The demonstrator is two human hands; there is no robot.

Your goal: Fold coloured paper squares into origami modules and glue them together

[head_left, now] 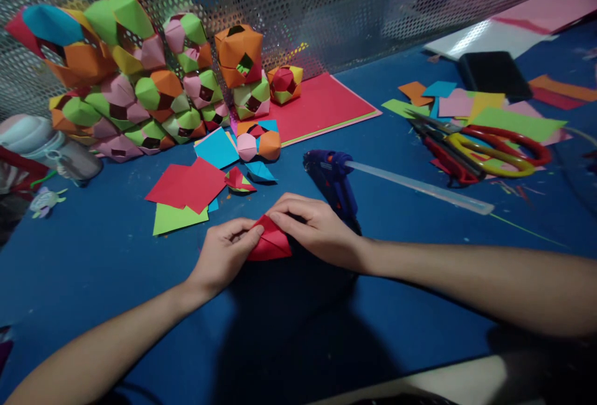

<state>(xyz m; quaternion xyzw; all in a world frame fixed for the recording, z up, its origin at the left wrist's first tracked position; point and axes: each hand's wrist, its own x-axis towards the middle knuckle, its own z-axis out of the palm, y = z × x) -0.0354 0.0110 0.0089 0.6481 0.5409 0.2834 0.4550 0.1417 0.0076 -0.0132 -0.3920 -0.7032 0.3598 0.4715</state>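
Between my two hands is a folded piece of red paper [269, 244], held low over the blue table. My left hand [224, 249] pinches its left side, thumb on top. On the upper edge of the same paper, my right hand [314, 224] closes its thumb and fingers. Just beyond lie a small folded red and green piece [239, 181] and a folded blue piece [261, 172]. Red paper squares [186, 187] overlap a green square [175, 219] to the left. A blue glue gun [333, 178] with a long clear glue stick [420, 187] rests beyond my right hand.
Stacked multicoloured paper modules [158, 94] stand against the perforated metal panel [326, 7]. Red sheets [326, 106] lie beside them. At right, scissors [494, 150] sit on paper scraps [517, 124] near a black phone-like slab [495, 75]. A bottle [69, 156] lies far left.
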